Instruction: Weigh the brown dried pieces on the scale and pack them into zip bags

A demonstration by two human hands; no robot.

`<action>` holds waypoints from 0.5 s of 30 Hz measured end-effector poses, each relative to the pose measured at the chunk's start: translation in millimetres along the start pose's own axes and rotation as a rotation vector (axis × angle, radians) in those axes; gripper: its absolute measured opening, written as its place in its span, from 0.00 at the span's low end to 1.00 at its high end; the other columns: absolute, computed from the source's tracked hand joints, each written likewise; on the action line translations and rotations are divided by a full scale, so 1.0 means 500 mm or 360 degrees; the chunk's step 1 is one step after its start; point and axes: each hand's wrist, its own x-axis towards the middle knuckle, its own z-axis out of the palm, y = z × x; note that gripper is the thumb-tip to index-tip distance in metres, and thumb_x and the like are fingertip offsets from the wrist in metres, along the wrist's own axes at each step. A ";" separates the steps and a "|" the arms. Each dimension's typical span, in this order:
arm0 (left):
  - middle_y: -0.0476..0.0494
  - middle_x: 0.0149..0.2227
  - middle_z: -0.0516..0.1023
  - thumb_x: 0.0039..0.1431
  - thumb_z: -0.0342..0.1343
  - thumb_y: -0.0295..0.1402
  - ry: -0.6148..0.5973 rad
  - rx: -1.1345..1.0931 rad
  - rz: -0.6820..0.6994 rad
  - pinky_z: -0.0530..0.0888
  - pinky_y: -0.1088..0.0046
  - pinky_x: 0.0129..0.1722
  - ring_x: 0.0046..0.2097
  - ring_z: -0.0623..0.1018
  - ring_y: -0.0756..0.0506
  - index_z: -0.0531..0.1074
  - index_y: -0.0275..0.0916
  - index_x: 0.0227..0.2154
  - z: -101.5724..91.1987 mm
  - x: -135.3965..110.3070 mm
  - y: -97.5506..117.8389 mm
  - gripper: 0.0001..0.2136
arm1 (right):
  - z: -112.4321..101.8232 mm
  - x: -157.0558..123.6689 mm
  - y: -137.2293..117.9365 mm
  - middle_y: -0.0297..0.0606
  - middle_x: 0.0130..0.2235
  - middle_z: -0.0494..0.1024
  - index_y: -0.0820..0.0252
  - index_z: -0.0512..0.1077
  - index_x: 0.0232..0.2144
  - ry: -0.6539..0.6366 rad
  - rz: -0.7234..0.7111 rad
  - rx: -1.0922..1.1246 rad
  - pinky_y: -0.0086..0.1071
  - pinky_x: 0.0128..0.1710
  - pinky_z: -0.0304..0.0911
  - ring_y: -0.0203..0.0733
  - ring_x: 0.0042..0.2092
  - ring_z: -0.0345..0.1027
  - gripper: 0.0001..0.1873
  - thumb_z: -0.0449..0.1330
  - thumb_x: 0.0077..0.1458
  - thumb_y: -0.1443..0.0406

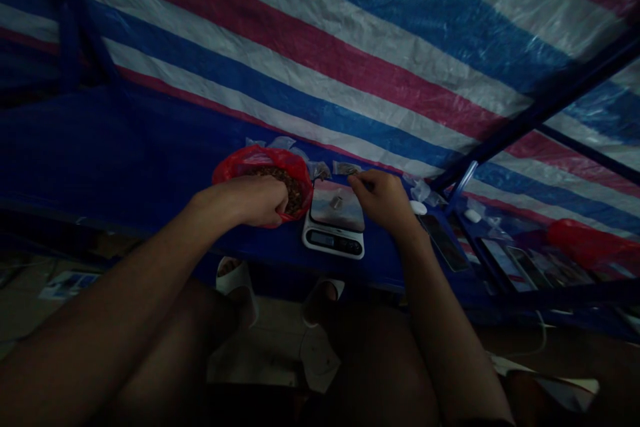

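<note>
I make out a white plastic scale [333, 251] with rounded corners, a dark display strip and a smooth, squarish plate that gives back a dull reddish and bluish sheen. Left of the scale, a thin, crinkled red plastic bag [233, 167] gapes open around coarse brown bits [297, 195]. Beyond the scale lie small clear packets, one of them [346, 167] holding darker matter that I can't resolve.

The scale stands on a blue tabletop [150, 167], smooth and dim. Behind it I see a woven-looking plastic sheet [300, 47] in blue, white and red stripes, creased and glossy in places, and blue frame bars [543, 103] to the scale's right. Nearer me than the scale, pale sandals [246, 290] stand on a light floor [270, 355]. A dark phone [443, 242] and a white oval piece [419, 207] lie right of the scale.

The left hand [265, 200] reaches into the red bag, fingers curled down among the bits; I cannot tell whether they grip any. The right hand [384, 195], beyond the plate's right edge, has thumb and forefinger drawn together at the filled packet; whether they pinch it I cannot tell. On the plate sits a small, greyish, shiny object [337, 201], too blurred for me to identify.
</note>
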 end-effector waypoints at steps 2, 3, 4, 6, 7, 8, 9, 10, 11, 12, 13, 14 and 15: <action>0.44 0.33 0.85 0.63 0.57 0.37 0.0069 -0.0108 0.0067 0.65 0.66 0.30 0.31 0.79 0.44 0.83 0.41 0.33 -0.009 -0.002 -0.011 0.11 | 0.009 0.009 0.012 0.43 0.43 0.88 0.58 0.86 0.42 0.0035 -0.0007 0.0106 0.36 0.42 0.67 0.47 0.40 0.78 0.16 0.60 0.67 0.59; 0.45 0.32 0.85 0.63 0.56 0.38 0.0110 -0.0165 0.0099 0.66 0.66 0.31 0.31 0.78 0.44 0.83 0.42 0.33 -0.014 -0.005 -0.018 0.12 | 0.013 0.016 0.018 0.44 0.43 0.88 0.59 0.86 0.43 0.0024 -0.0001 0.0167 0.37 0.42 0.68 0.47 0.40 0.78 0.16 0.60 0.66 0.59; 0.45 0.33 0.85 0.63 0.56 0.39 0.0149 -0.0211 0.0124 0.67 0.66 0.32 0.31 0.79 0.44 0.83 0.43 0.33 -0.020 -0.008 -0.026 0.12 | 0.016 0.025 0.025 0.44 0.42 0.88 0.60 0.86 0.43 -0.0006 0.0010 0.0224 0.37 0.42 0.68 0.46 0.40 0.78 0.16 0.60 0.66 0.59; 0.47 0.33 0.85 0.62 0.55 0.40 0.0211 -0.0253 0.0144 0.68 0.66 0.33 0.31 0.79 0.44 0.83 0.44 0.32 -0.030 -0.017 -0.042 0.12 | 0.020 0.049 0.037 0.43 0.40 0.88 0.63 0.87 0.42 -0.0118 0.0041 0.0302 0.36 0.42 0.68 0.46 0.38 0.78 0.16 0.61 0.64 0.60; 0.47 0.33 0.85 0.62 0.55 0.41 0.0225 -0.0249 0.0136 0.68 0.66 0.33 0.31 0.79 0.43 0.83 0.45 0.31 -0.033 -0.021 -0.047 0.13 | 0.022 0.063 0.041 0.43 0.39 0.88 0.64 0.87 0.41 -0.0192 0.0049 0.0318 0.35 0.41 0.68 0.45 0.38 0.78 0.16 0.61 0.63 0.61; 0.47 0.32 0.84 0.62 0.55 0.42 0.0212 -0.0235 0.0111 0.69 0.66 0.33 0.31 0.78 0.43 0.83 0.45 0.30 -0.035 -0.025 -0.051 0.13 | 0.023 0.079 0.044 0.42 0.37 0.87 0.65 0.86 0.39 -0.0283 0.0043 0.0326 0.34 0.40 0.67 0.44 0.37 0.77 0.16 0.61 0.62 0.61; 0.46 0.31 0.84 0.63 0.55 0.43 0.0172 -0.0216 0.0070 0.69 0.66 0.33 0.30 0.78 0.43 0.83 0.44 0.29 -0.036 -0.027 -0.053 0.14 | 0.025 0.095 0.045 0.41 0.36 0.87 0.66 0.86 0.38 -0.0383 0.0025 0.0329 0.33 0.39 0.66 0.43 0.36 0.77 0.16 0.62 0.62 0.60; 0.46 0.30 0.83 0.64 0.55 0.44 0.0123 -0.0201 0.0021 0.69 0.66 0.33 0.30 0.78 0.43 0.83 0.44 0.28 -0.035 -0.028 -0.053 0.16 | 0.028 0.112 0.045 0.40 0.34 0.86 0.66 0.86 0.37 -0.0485 0.0008 0.0327 0.32 0.37 0.64 0.42 0.35 0.75 0.17 0.62 0.61 0.59; 0.45 0.29 0.83 0.65 0.54 0.45 0.0081 -0.0192 -0.0013 0.69 0.66 0.33 0.30 0.77 0.43 0.82 0.43 0.27 -0.034 -0.029 -0.050 0.17 | 0.031 0.129 0.043 0.39 0.33 0.85 0.67 0.86 0.36 -0.0576 -0.0020 0.0310 0.31 0.35 0.63 0.41 0.34 0.74 0.17 0.62 0.61 0.58; 0.45 0.29 0.83 0.67 0.53 0.46 0.0059 -0.0189 -0.0031 0.69 0.66 0.34 0.30 0.77 0.43 0.82 0.42 0.27 -0.033 -0.027 -0.047 0.19 | 0.036 0.145 0.040 0.38 0.32 0.84 0.67 0.85 0.35 -0.0644 -0.0056 0.0276 0.30 0.34 0.62 0.39 0.33 0.73 0.18 0.62 0.61 0.58; 0.44 0.29 0.83 0.68 0.52 0.45 0.0069 -0.0187 -0.0031 0.70 0.66 0.35 0.30 0.77 0.43 0.82 0.42 0.28 -0.031 -0.025 -0.044 0.20 | 0.042 0.159 0.035 0.38 0.31 0.84 0.67 0.85 0.34 -0.0687 -0.0084 0.0226 0.30 0.34 0.61 0.39 0.33 0.72 0.17 0.62 0.61 0.58; 0.43 0.31 0.84 0.69 0.51 0.44 0.0113 -0.0178 -0.0017 0.70 0.66 0.36 0.31 0.77 0.43 0.83 0.42 0.29 -0.029 -0.021 -0.041 0.20 | 0.048 0.172 0.030 0.38 0.31 0.83 0.66 0.85 0.33 -0.0736 -0.0108 0.0158 0.30 0.34 0.60 0.38 0.32 0.71 0.16 0.62 0.61 0.59; 0.42 0.33 0.85 0.69 0.51 0.42 0.0181 -0.0158 0.0004 0.70 0.66 0.37 0.31 0.77 0.43 0.83 0.42 0.30 -0.027 -0.016 -0.038 0.19 | 0.053 0.182 0.024 0.38 0.30 0.83 0.66 0.85 0.32 -0.0795 -0.0128 0.0092 0.30 0.33 0.59 0.38 0.31 0.70 0.16 0.62 0.61 0.60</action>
